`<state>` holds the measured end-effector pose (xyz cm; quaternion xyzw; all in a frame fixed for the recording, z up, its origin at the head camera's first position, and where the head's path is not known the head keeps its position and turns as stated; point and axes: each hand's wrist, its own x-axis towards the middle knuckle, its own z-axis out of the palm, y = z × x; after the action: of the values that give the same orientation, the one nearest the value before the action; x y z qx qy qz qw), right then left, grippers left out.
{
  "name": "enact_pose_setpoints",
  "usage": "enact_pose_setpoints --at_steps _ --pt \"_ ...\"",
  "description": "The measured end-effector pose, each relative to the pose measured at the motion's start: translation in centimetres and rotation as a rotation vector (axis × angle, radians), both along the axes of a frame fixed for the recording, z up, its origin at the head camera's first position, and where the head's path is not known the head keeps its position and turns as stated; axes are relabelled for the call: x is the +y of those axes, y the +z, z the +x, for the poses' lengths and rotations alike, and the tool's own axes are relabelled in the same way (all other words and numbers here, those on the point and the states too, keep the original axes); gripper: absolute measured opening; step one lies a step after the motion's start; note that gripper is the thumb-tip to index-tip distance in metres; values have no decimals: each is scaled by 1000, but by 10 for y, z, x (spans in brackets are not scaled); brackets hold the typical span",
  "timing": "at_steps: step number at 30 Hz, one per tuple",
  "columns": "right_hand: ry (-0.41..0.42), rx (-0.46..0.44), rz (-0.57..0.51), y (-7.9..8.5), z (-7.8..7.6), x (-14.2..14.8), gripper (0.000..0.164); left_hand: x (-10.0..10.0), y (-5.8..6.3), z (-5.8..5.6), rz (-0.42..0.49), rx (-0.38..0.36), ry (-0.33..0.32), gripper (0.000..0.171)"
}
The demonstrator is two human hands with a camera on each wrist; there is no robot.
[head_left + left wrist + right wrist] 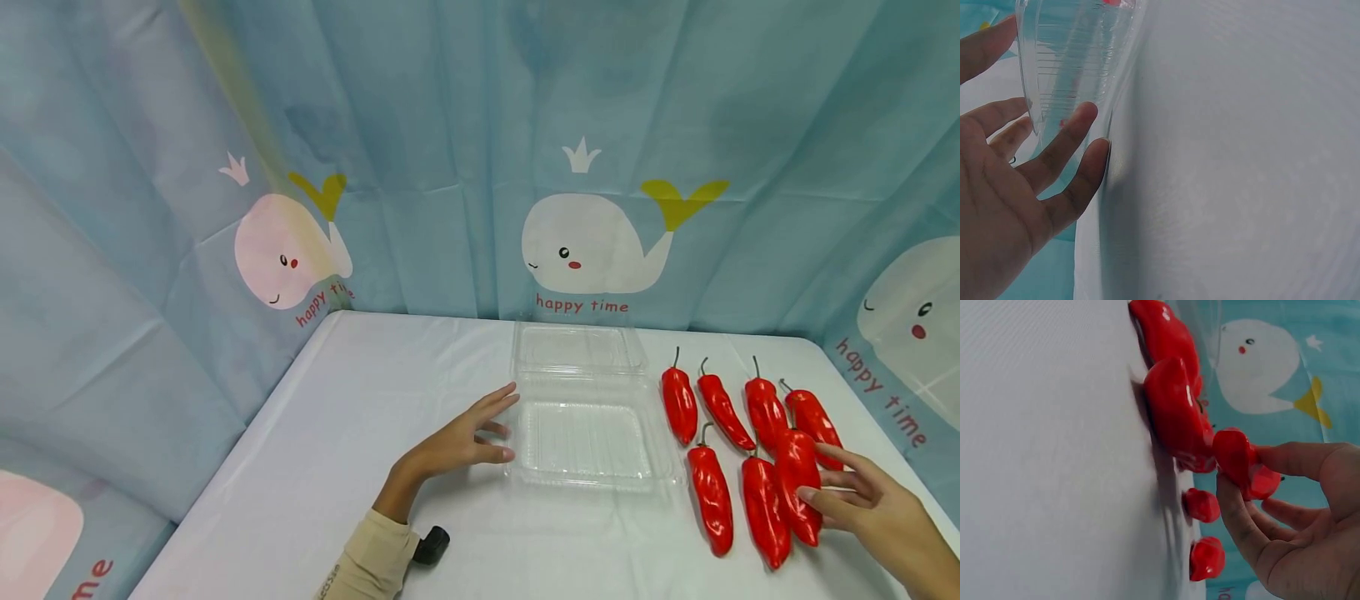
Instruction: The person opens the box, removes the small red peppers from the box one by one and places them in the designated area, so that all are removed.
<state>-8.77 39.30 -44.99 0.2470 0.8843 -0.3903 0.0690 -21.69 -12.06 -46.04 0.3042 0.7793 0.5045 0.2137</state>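
My left hand (465,437) reaches to the left edge of a clear plastic clamshell box (585,442), fingers spread and fingertips right at its rim. In the left wrist view the ribbed wall of the box (1072,69) stands between the spread fingers. At the right, my right hand (873,500) pinches a glossy red chili pepper (797,483) between thumb and fingers. This pepper (1235,459) appears raised off the table in the right wrist view. Several more red peppers lie nearby, including one (765,512) just left of the held one and one (813,421) behind it.
The box's hinged lid (573,348) lies folded back toward the rear table edge. Other peppers, such as a front one (711,500) and a back one (678,404), lie right of the box. A whale-print curtain (450,167) hangs behind the white table (360,392).
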Motion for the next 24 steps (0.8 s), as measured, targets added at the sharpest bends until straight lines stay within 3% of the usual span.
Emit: enact_pose_setpoints --at_steps 13,24 --pt "-38 -106 -16 -18 2 23 103 1 -3 0 0 -1 12 90" --pt "-42 -126 -22 -24 2 30 103 2 -3 -1 6 -6 12 91"
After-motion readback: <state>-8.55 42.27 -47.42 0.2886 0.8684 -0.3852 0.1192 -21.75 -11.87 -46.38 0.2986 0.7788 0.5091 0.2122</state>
